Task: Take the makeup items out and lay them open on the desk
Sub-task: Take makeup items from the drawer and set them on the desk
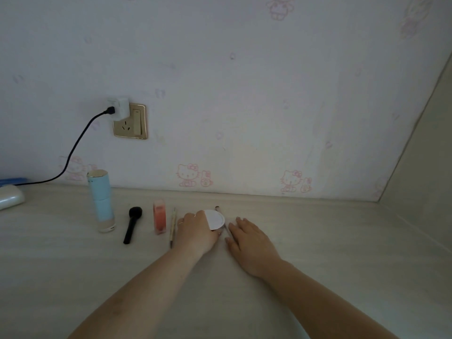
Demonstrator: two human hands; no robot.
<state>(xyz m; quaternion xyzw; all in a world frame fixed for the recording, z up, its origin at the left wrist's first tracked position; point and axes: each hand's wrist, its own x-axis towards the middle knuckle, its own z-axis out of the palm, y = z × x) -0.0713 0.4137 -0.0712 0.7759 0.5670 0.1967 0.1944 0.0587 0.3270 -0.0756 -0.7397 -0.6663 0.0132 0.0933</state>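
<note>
White round compact sits on the desk, mid-row, near the wall. Left hand is cupped over its left half, fingers curled around the rim. Gripping or just steadying, can't tell; it looks set down, not lifted. Whether it's open or shut: can't tell, only a flat white disc shows.

Just right of it, a thin pencil lies lengthwise, mostly hidden between the hands. Right hand is flat, fingers spread, on or just above the desk beside the pencil, holding nothing.

Left of the compact, in a row: slim liner, pink tube, black brush, blue bottle standing upright. Further off: charger cable to the wall socket, a pale case at the left edge.

Step, my read: placing/aligning the compact, late in the layout. No bag in view.

Next move: probably release the compact, nudge the pencil parallel to the row. Watch that the left hand's withdrawal doesn't knock the liner touching its left side.
</note>
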